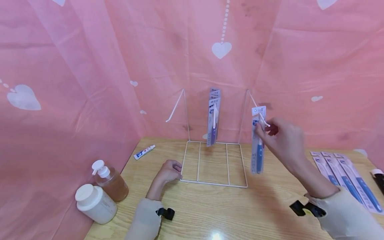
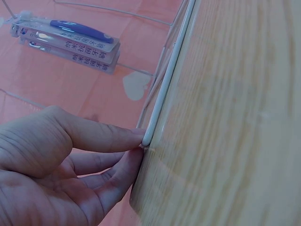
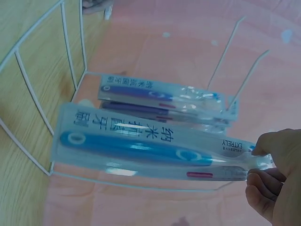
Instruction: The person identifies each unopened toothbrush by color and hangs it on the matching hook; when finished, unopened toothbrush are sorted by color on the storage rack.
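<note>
My right hand (image 1: 284,137) pinches a packaged blue toothbrush (image 1: 259,158) near its upper part, at the tip of the right hook of a white wire rack (image 1: 213,183). The hook's end shows in front of the pack's top. In the right wrist view, the clear pack (image 3: 117,157) stretches away from my thumb and fingers. At the rack's front left base corner, my left hand (image 1: 168,171) grips the wire between thumb and fingers, close against the wooden tabletop. Several packaged purple toothbrushes (image 1: 211,125) hang on the middle hook. The left hook (image 1: 175,106) is bare.
Three packaged blue toothbrushes (image 1: 345,180) lie side by side at the right. A toothpaste tube (image 1: 144,152) lies at the back left. A pump bottle (image 1: 115,185) and a white jar (image 1: 97,205) stand at the left. A black item (image 1: 379,180) sits at the right edge. Pink cloth (image 1: 162,43) hangs behind.
</note>
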### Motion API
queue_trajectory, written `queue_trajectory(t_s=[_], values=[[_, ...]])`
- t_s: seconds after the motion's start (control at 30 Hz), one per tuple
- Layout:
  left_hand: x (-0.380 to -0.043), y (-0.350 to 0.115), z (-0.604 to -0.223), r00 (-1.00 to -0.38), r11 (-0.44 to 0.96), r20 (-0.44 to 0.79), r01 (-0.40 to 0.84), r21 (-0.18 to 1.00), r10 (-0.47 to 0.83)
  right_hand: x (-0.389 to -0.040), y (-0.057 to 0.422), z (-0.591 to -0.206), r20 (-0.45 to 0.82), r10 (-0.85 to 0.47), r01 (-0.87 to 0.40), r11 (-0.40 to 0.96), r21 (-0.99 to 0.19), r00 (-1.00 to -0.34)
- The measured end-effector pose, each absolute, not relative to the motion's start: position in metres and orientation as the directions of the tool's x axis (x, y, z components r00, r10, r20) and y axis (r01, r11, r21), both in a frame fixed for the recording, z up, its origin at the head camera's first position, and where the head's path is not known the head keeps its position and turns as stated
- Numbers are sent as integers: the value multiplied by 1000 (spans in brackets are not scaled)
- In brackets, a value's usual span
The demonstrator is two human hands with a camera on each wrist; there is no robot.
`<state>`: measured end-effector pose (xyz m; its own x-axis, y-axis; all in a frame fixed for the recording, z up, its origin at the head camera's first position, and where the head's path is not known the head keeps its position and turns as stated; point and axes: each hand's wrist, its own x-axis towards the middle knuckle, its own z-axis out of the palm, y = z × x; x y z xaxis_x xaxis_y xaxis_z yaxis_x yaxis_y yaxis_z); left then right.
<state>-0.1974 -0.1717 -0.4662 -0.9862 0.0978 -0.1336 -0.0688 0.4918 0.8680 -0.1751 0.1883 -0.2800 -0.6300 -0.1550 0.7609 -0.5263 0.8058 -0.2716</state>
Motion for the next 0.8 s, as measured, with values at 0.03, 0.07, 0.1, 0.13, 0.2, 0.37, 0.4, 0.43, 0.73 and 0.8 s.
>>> queue_trajectory(t_s=[0.03,0.07,0.1,0.13,0.2,0.37,0.4,0.43,0.73,0.8], values=[[-197,-172,-466,-986,491,-135,-71,868,97,-179,187,-280,756,-148,-523,804,-283,-637],[-197,-172,-466,-986,491,-135,-69,868,99,-184,186,-280,752,-141,-519,803,-294,-644],[-197,-172,-465,-986,493,-135,-70,867,99,-188,185,-280,749,-134,-516,801,-304,-649],[-196,-172,-465,-986,495,-135,-69,866,99,-193,184,-281,747,-129,-512,802,-309,-652],[-196,-172,-464,-986,496,-136,-69,865,99,-204,182,-280,746,-122,-513,797,-320,-654],[-197,-171,-465,-986,492,-130,-64,868,102,-231,180,-279,730,-73,-485,791,-373,-679],[-198,-172,-465,-986,492,-128,-62,868,102,-236,179,-279,725,-58,-470,796,-381,-687],[-198,-172,-466,-987,493,-126,-59,868,103,-241,179,-279,717,-45,-451,805,-387,-695],[-198,-173,-467,-985,491,-131,-61,869,109,-269,170,-279,704,4,-404,817,-412,-711],[-198,-173,-466,-985,487,-130,-59,871,113,-273,169,-278,703,10,-403,814,-418,-711]])
